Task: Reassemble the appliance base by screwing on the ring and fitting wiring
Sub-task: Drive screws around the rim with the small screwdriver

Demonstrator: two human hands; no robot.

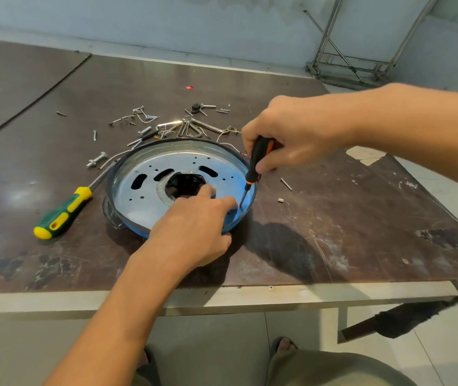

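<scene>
Head view: the right hand [291, 135] grips a black-and-orange screwdriver [258, 160], its shaft slanting down to the near-right edge of the round silvery metal base plate [144, 190] on the brown table [347, 218], tip just beside the left hand [194, 227] pressing the plate

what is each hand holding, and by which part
The right hand grips the black-and-orange screwdriver by its handle. The left hand rests on the metal base at its near rim; whether it pinches the rim cannot be told.
</scene>
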